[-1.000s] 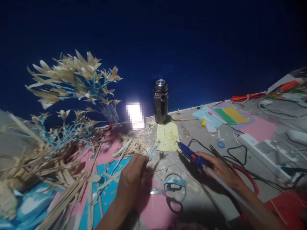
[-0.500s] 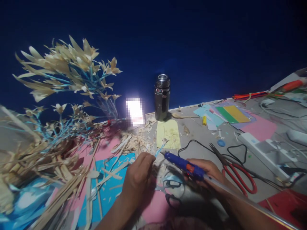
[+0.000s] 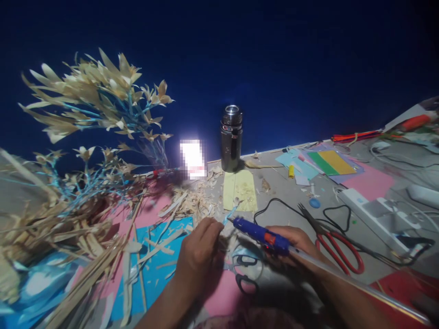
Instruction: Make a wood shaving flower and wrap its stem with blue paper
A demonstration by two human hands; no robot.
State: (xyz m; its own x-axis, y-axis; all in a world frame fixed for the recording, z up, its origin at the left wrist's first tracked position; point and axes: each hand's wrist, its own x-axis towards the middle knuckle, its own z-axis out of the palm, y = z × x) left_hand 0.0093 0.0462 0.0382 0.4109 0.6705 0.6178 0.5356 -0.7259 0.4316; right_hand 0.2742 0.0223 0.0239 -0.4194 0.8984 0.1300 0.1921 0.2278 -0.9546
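My right hand (image 3: 291, 240) is wrapped round a blue glue gun (image 3: 262, 234) with an orange part and a long glue stick trailing from its back end. Its nozzle points left, close to a thin light-blue stem (image 3: 230, 214) that carries a small pale flower tip. My left hand (image 3: 200, 244) is closed, its fingertips pinching that stem near the nozzle. The stem's lower end is hidden by the fingers. Just below the hands lies a pair of black-handled scissors (image 3: 247, 283), partly on pink paper.
Dried-husk flowers on blue stems (image 3: 103, 100) stand at left above husk strips (image 3: 92, 274) and blue paper (image 3: 154, 260). A steel flask (image 3: 231, 141) stands behind yellow paper (image 3: 240, 189). Red-handled scissors (image 3: 338, 249), a black cord and a white power strip (image 3: 377, 219) lie at right.
Both hands keep their holds on the stem and the glue gun, with the nozzle still close to the stem. Only a slight shift of the whole view shows.
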